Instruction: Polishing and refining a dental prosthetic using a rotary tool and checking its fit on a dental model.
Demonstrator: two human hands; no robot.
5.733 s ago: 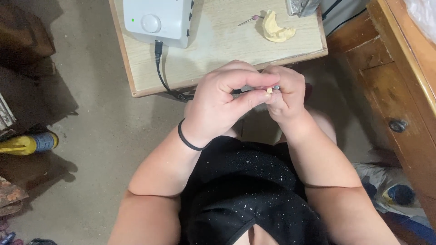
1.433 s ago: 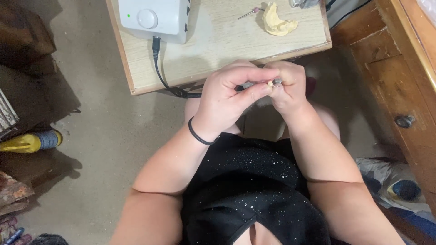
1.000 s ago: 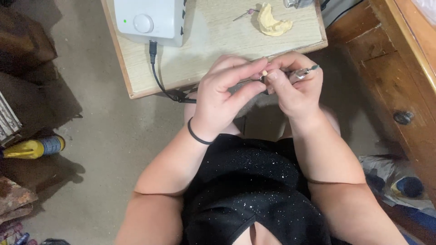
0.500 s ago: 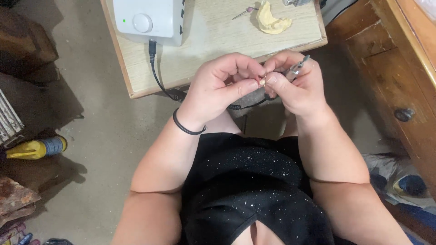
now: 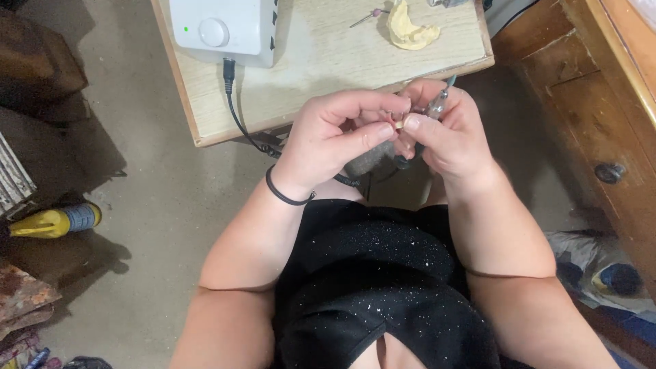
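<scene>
Hands meet just below the near edge of the small table, about the middle of the view. The left hand pinches a tiny pale piece between thumb and fingertips, so its fingers are closed on that piece, and a black band circles its wrist. The right hand, at 3 o'clock from the left, is clenched around a slim metal handpiece whose tip angles down toward the piece; the tip itself is hidden by the fingers, so whether it touches the piece cannot be told. Compared with 1 second ago, the tool has swung from lying nearly flat across the right fingers to standing steeper, and the 2 hands have drawn closer together, which suggests the tool end is being brought back onto the piece for close work. Both hands have also dropped slightly away from the table edge. On the table, at 12 o'clock from the hands, lies a yellow dental cast with a thin pink-tipped bur beside it at 9 o'clock. A white control box sits at 11 o'clock, its black cable trailing down toward the hands. A yellow bottle lies on the floor far off at 9 o'clock.
</scene>
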